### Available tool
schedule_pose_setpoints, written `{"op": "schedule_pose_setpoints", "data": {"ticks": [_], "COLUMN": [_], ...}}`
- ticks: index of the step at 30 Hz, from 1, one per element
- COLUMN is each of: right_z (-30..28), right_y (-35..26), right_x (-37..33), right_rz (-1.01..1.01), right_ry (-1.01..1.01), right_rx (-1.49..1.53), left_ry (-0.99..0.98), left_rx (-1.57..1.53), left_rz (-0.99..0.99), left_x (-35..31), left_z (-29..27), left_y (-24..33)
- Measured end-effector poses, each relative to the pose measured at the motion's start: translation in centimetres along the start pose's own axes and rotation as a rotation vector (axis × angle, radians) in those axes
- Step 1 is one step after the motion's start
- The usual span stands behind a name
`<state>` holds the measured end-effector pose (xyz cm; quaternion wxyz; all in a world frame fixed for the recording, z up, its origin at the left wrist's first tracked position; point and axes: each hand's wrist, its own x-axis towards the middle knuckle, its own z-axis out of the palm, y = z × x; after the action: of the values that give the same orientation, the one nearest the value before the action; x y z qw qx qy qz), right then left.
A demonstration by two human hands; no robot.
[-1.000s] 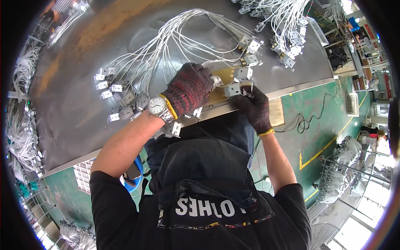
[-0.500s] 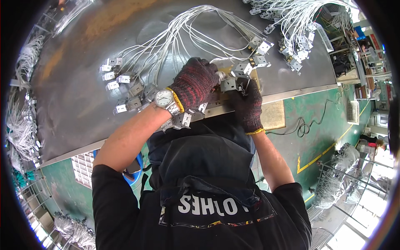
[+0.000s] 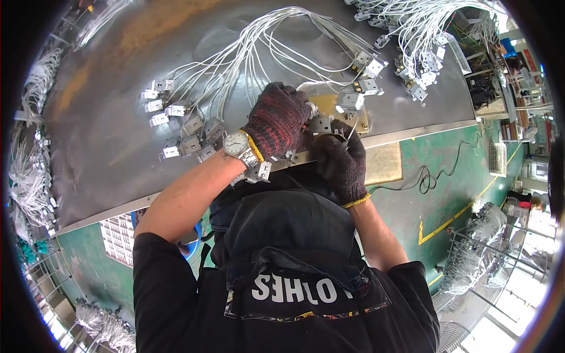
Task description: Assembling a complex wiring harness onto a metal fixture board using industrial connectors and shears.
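My left hand (image 3: 278,122), in a dark red and black knit glove, is closed at the table's front edge. Its fingertips are at a small silver metal bracket (image 3: 321,124) with a hole in its face. My right hand (image 3: 344,167), in a dark glove, is curled just below and right of that bracket. A thin pale strip (image 3: 353,127) sticks up by its fingers; what the fingers grip is hidden. Behind the bracket lies a yellowish plate (image 3: 325,105), with another metal bracket (image 3: 349,103) over its right part.
White cables (image 3: 257,41) arch over the grey metal table (image 3: 118,135), ending in metal brackets on both sides. More brackets (image 3: 257,172) lie under my left wrist at the edge. Another cable bundle (image 3: 406,23) is at the far right. A black cord (image 3: 429,179) runs along the green floor.
My right hand has turned and moved slightly down and left, away from the bracket at the right of the plate. A thin pale strip now shows by its fingers. My left hand has barely moved.
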<state>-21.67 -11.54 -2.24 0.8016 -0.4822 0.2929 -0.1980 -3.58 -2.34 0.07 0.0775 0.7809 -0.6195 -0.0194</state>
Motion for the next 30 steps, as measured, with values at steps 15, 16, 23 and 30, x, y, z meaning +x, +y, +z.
{"op": "schedule_pose_setpoints", "data": {"ticks": [15,16,23,30], "right_z": [-0.3,-0.2,0.5,0.7], "right_y": [-2.5,-2.8,-3.7,-3.5], "right_x": [3.4,3.6,3.5,2.8], "right_rz": [-0.135,-0.132,-0.089,-0.135], "right_ry": [-0.019,-0.007,-0.045,-0.13], "right_rx": [-0.37,-0.437,-0.514,-0.556], "left_ry": [0.246,0.245,0.128,0.144], "left_rx": [0.01,0.009,0.01,0.007], "left_rz": [-0.006,-0.006,-0.002,-0.005], "left_x": [1.3,1.3,0.6,0.3], "left_z": [1.6,1.3,0.1,0.3], "left_y": [0.0,0.0,-0.3,-0.4]}}
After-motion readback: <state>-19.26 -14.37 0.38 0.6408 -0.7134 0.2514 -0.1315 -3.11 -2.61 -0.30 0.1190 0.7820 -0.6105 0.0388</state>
